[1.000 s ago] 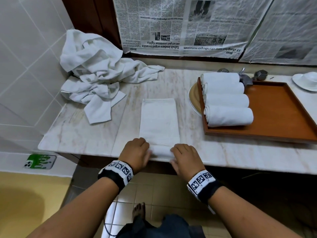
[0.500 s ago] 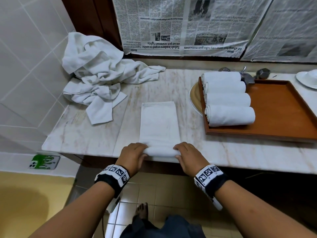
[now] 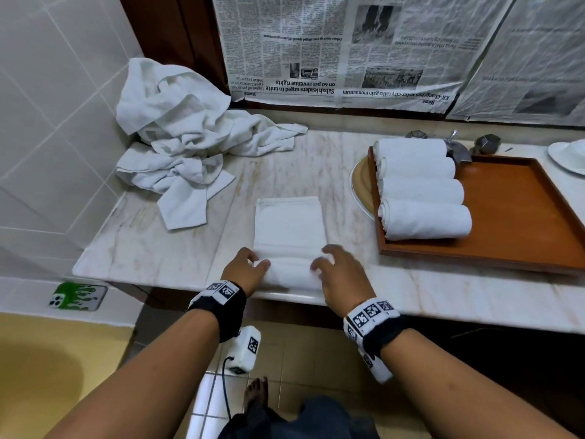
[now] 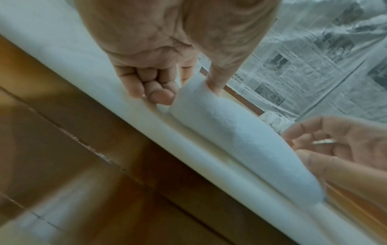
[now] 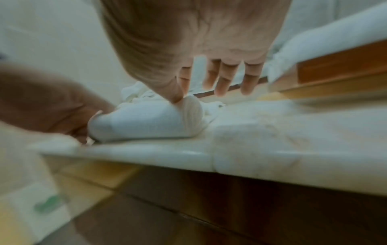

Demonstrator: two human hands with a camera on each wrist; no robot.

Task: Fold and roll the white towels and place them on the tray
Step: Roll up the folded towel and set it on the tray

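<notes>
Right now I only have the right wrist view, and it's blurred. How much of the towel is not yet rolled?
Observer: In the head view, most of the folded towel lies flat on the counter. Only its near end is rolled.
Operator: What is the left hand doing?
Observer: The left wrist view shows the left hand gripping the roll's end, thumb behind it and curled fingers in front.
Operator: How full is the tray?
Observer: Four rolled towels lie side by side at the left end of the tray.
</notes>
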